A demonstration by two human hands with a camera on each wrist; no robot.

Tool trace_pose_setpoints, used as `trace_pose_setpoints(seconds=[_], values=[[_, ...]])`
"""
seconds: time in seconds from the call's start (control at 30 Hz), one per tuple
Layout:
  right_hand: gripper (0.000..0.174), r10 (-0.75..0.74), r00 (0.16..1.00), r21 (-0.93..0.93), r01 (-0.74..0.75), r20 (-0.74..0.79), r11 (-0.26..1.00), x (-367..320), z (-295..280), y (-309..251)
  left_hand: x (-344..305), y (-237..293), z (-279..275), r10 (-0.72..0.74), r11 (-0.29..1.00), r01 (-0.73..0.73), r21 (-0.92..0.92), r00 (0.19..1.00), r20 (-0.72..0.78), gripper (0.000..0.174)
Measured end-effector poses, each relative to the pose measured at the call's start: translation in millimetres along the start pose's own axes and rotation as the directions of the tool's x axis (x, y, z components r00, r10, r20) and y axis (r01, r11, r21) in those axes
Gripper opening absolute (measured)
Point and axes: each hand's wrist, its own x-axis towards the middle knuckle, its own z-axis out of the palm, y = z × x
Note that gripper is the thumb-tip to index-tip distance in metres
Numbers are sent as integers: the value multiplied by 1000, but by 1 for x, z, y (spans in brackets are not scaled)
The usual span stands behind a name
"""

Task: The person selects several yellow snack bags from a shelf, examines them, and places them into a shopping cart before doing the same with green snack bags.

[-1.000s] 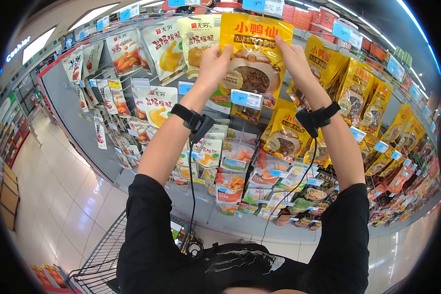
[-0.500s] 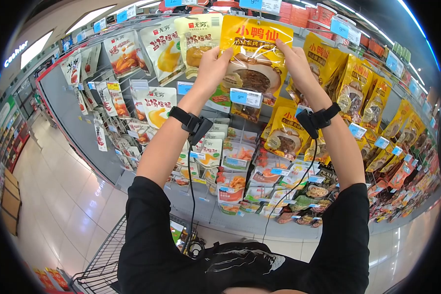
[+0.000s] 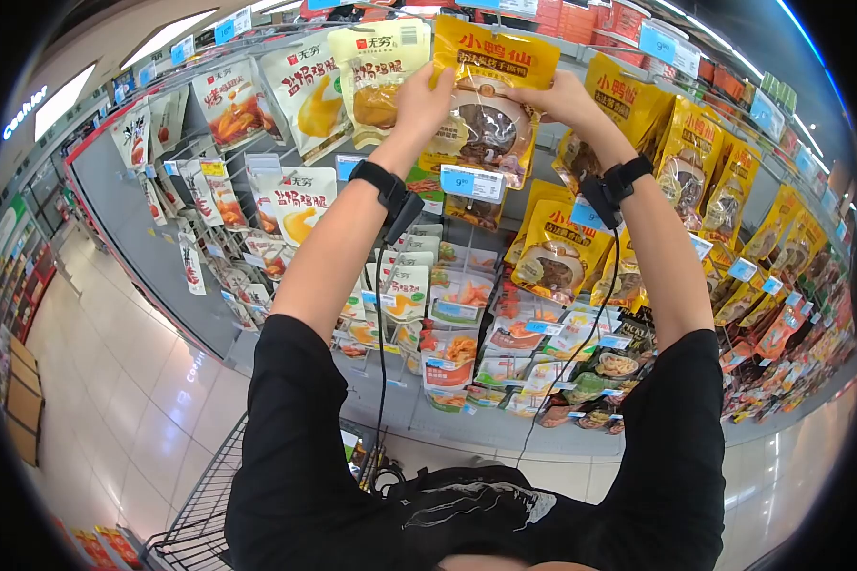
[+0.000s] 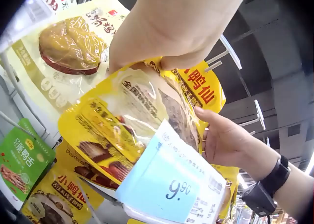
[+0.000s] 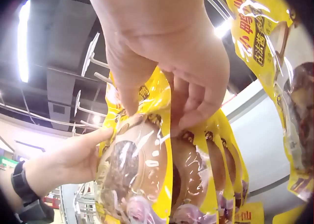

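A yellow food bag with red lettering and a clear window hangs at the front of a rack peg, browned meat showing through it. My left hand pinches its left edge, thumb on the front face. At the right edge, my right hand grips the bag. In the right wrist view, the right thumb lies over the front bag and the other fingers reach behind it, ahead of several similar bags. A price tag stands before the bag's lower part in the left wrist view.
Cream-coloured bags hang close to my left hand, and more yellow bags hang to the right. Lower pegs carry several rows of packets. A wire cart stands at lower left. Cables run down from both wrist cameras.
My right hand has slid down the bag's right edge and turned inward. The left hand has shifted slightly up along the left edge. The bag's top leans a little differently.
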Motion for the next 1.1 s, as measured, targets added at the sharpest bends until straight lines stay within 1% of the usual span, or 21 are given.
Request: trace_pose_setpoints(seconds=[0.03, 0.07, 0.1, 0.17, 0.3, 0.43, 0.5, 0.53, 0.6, 0.63, 0.7, 0.77, 0.8, 0.83, 0.9, 0.93, 0.97, 1.0, 1.03, 1.07, 1.1], values=[[42, 34, 997, 12, -35, 71, 999, 0, -1, 1, 1, -2, 2, -3, 1000, 3, -1, 1000, -3, 29], [37, 58, 995, -3, -58, 80, 998, 2, -2, 1, 3, -1, 5, -18, 999, 18, 39, 1000, -8, 29], [37, 59, 995, -3, -59, 81, 998, 4, -3, 4, 4, 0, 7, -32, 996, 33, 80, 999, -12, 30], [35, 145, 988, -39, -143, 60, 989, 13, -3, 12, 9, -4, 11, -74, 989, 74, 128, 997, 1, 29], [34, 159, 986, -83, -154, 58, 985, 25, 1, 26, 16, -17, 16, -168, 965, 150, 215, 983, 70, 28], [46, 220, 974, -55, -222, -47, 973, 26, 4, 23, 2, -7, 10, -190, 949, 145, 280, 972, 141, 38], [51, 246, 967, -53, -250, -64, 967, 20, 1, 8, -8, -1, 6, -178, 963, 138, 230, 970, 164, 42], [55, 176, 981, -132, -185, -77, 974, 16, -5, -3, -13, 1, 4, -189, 960, 148, 238, 969, 158, 42], [59, 65, 994, -230, -83, -87, 970, 18, -6, -3, -24, 4, 0, 6, 989, -37, 140, 976, 220, 49], [59, 71, 995, -217, -85, -70, 972, 24, -9, 5, -31, 6, -1, -13, 988, -21, 155, 976, 219, 49], [53, -209, 955, -335, 131, -209, 933, 30, -1, 18, -48, 20, -12, -11, 995, 38, -89, 959, 283, 51], [61, -267, 940, -154, 238, -211, 959, -22, -4, -51, -70, 57, -39, -172, 983, 183, -7, 937, 306, 49], [62, -345, 914, -174, 312, -213, 934, -41, -2, -60, -82, 61, -53, 98, 988, -121, 95, 973, 211, 40], [63, -421, 882, -188, 386, -212, 903, -57, 3, -61, -94, 68, -69, 45, 990, -70, 125, 980, 195, 40], [50, -516, 810, -78, 516, -280, 853, -78, 23, -47, -130, 79, -109, -73, 997, 72, 11, 978, 193, 42], [50, -521, 815, -24, 533, -253, 846, -101, 32, -52, -154, 77, -131, -43, 999, 43, 2, 990, 135, 37], [51, -530, 816, 32, 551, -233, 834, -128, 38, -59, -182, 78, -152, -97, 995, 93, 46, 991, 97, 37], [44, -523, 843, 144, 538, -129, 831, -155, 49, -62, -216, 82, -172, -269, 962, 271, -43, 962, 38, 35], [38, -522, 853, 252, 510, -22, 823, -181, 59, -62, -250, 89, -188, -432, 893, 426, -146, 902, -14, 35], [36, -536, 835, 310, 481, 123, 820, -201, 70, -61, -282, 99, -200, -466, 882, 457, -116, 883, -63, 35], [35, -556, 790, 361, 455, 258, 814, -214, 82, -57, -311, 110, -210, -531, 841, 485, -241, 825, -195, 33]])
